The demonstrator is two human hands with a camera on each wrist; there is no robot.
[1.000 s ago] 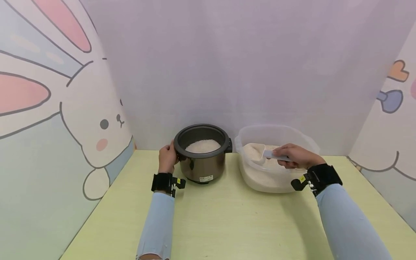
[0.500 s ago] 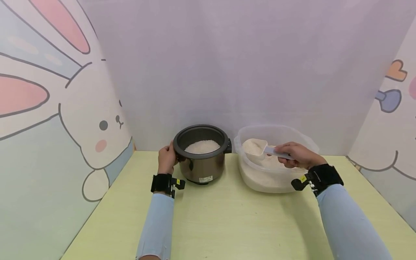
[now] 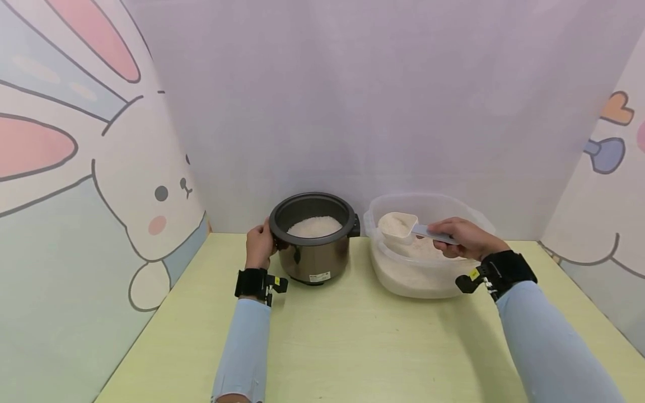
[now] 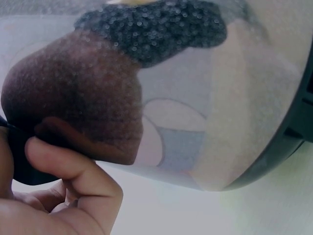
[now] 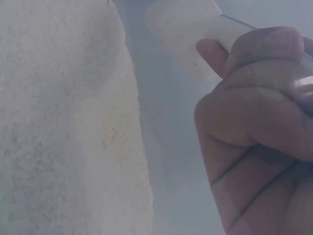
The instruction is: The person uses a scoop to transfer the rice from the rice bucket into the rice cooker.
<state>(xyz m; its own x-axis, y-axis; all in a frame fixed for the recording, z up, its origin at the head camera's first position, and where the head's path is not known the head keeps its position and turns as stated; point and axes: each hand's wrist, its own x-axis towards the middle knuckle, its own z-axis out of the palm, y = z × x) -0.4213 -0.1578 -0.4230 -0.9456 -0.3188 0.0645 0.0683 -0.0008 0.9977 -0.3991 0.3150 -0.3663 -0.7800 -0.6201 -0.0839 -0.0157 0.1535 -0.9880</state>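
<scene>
A brown rice cooker [image 3: 313,254] with a dark rim and no lid stands at the back of the table, white rice [image 3: 315,226] inside it. My left hand [image 3: 259,246] grips its black side handle [image 4: 29,161]; in the left wrist view the thumb and fingers curl round that handle. To the right, my right hand [image 3: 463,238] holds a measuring scoop [image 3: 400,228] by its pale handle. Rice fills the scoop's cup, which sits level just above the rice [image 5: 68,122] in a clear plastic bin [image 3: 418,282]. In the right wrist view the scoop's cup is only partly seen.
Behind the cooker and bin rises a pale lilac wall [image 3: 353,112]. Side panels with cartoon drawings [image 3: 151,207] border the light green table [image 3: 363,347]. A small gap separates the cooker from the bin.
The scoop has risen slightly out of the bin's rice, levelled from tilted and shifted a little right, with its cup full. My left hand and the cooker have stayed in place.
</scene>
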